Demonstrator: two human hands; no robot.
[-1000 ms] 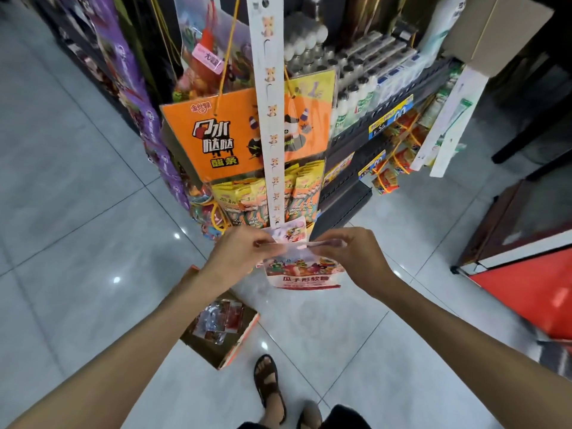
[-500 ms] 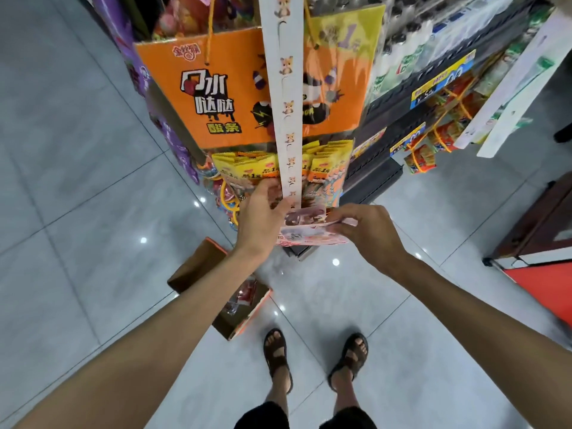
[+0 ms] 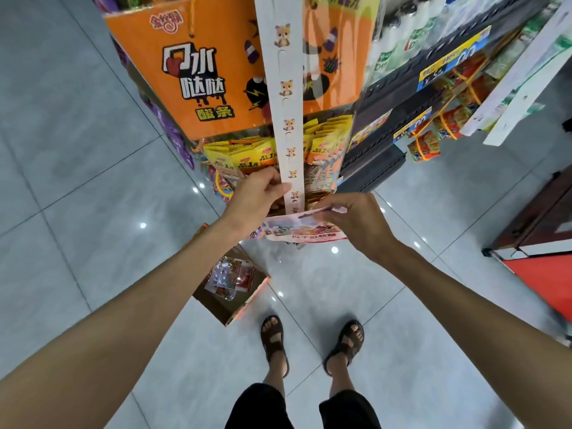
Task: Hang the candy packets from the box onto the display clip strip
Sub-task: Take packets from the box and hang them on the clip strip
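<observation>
My left hand (image 3: 258,198) pinches the lower end of the clip strip (image 3: 286,113), I judge to stop it swinging while I load it. My right hand (image 3: 353,222) grips the top edge of a candy packet (image 3: 301,232), held right at the strip's bottom hook so its hang hole can meet the tab; whether it has caught, I cannot tell, since my fingers cover it. The box (image 3: 233,289) sits on the floor (image 3: 77,150) below, more packets inside within reach.

I read 金丝猴, 口水哒哒 and 酸条 on the orange display box (image 3: 198,88). The yellow sachets (image 3: 244,156) show 1元. The candy packet (image 3: 305,232) reads 瓜子形软糖. Shelf price tags (image 3: 452,61) are too blurred.
</observation>
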